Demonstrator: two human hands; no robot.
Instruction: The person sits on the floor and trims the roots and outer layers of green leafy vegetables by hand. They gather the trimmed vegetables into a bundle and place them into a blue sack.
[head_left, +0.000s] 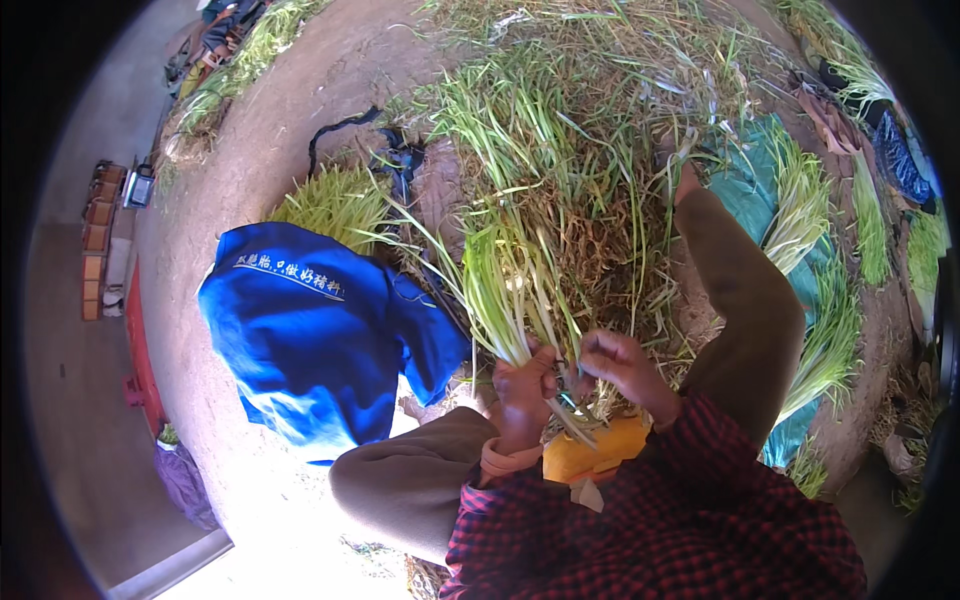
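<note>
My left hand (523, 382) is closed around the pale lower stems of a bunch of leafy green stalks (495, 289), whose tops point away from me. Close on its right, my right hand (622, 367) has bent fingers by the stem ends; whether they pinch a strand I cannot tell. Beyond both hands lies a large heap of green stalks (517, 120) with brown, dry roots and leaves. An orange cloth or bag (596, 450) shows below my hands, between my legs.
A blue cloth garment (315, 322) covers part of a yellow-green bundle (337, 206) at left. Sorted bundles (799, 199) lie on a teal plastic sheet (742, 176) at right. Another person (225, 30) is at the upper left. A purple sack (184, 487) stands lower left.
</note>
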